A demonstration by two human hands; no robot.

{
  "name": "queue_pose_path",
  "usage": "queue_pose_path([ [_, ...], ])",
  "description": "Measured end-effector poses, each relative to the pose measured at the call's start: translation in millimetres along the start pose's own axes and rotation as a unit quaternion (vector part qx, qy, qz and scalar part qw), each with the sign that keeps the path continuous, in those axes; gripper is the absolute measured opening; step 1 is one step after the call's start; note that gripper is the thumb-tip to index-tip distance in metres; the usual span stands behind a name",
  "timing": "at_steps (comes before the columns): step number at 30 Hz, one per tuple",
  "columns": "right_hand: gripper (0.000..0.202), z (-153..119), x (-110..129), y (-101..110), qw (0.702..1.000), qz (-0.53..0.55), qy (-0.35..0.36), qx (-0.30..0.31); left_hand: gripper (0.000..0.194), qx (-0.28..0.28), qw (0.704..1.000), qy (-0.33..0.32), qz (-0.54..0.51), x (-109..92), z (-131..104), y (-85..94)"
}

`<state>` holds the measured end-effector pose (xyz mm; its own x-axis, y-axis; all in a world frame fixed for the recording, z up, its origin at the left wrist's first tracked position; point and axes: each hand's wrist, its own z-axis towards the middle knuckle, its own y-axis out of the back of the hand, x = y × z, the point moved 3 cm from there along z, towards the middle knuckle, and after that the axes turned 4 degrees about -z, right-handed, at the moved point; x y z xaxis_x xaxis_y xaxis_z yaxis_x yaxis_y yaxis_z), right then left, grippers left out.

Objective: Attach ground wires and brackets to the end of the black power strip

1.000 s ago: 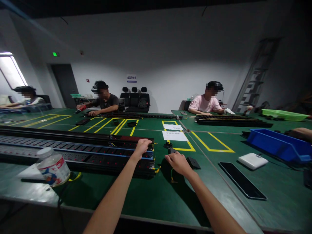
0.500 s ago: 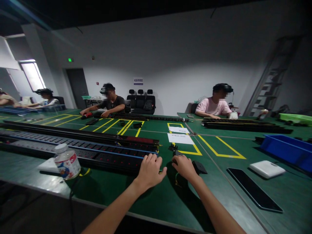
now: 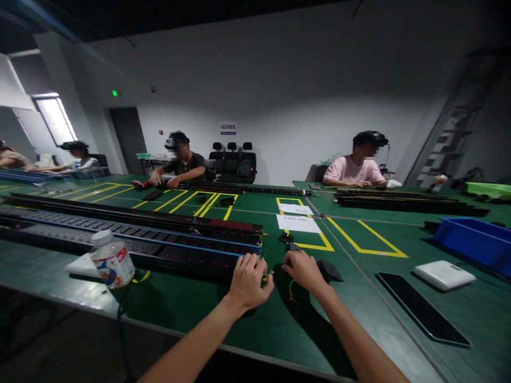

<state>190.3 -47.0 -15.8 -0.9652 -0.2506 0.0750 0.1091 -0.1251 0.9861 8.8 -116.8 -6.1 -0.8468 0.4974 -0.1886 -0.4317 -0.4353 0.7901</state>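
My left hand [image 3: 249, 282] is curled over the right end of a long black slotted strip [image 3: 187, 260] with small red marks. A short green-yellow wire [image 3: 268, 275] shows by its thumb. My right hand [image 3: 305, 271], fingers bent, grips a small black block [image 3: 294, 247], mostly hidden behind the fingers. Another green-yellow wire [image 3: 291, 291] hangs beneath this hand. A gap separates the two hands. Just right of my right hand lies a black square piece [image 3: 332, 271], and a smaller black part [image 3: 285, 238] lies beyond it.
Left on the green table [image 3: 191, 314] stands a clear jar [image 3: 112, 260]. A phone [image 3: 423, 308], a white box [image 3: 444, 274] and a blue bin [image 3: 475, 242] are on the right. White paper sheets [image 3: 299, 224] lie ahead. Co-workers sit across the table.
Both hands stay almost where they were. The view has shifted slightly. The co-worker across on the left has raised one hand from the table.
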Motion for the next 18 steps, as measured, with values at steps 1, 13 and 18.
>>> queue_pose_path([
  [1, 0.009, 0.2, -0.1, -0.8, 1.000, 0.001, 0.002, 0.001, 0.010, -0.002, 1.000, 0.003, -0.001, 0.0, -0.2, -0.9],
  [13, 0.008, 1.2, 0.4, -1.9, 1.000, 0.011, 0.005, 0.001, 0.009, -0.001, 1.000, -0.002, 0.009, 0.1, 0.6, -7.9],
  [18, 0.007, 1.5, -0.5, -3.1, 1.000, 0.020, 0.010, 0.003, 0.008, -0.003, 1.000, 0.000, 0.005, -0.5, 1.1, -7.0],
])
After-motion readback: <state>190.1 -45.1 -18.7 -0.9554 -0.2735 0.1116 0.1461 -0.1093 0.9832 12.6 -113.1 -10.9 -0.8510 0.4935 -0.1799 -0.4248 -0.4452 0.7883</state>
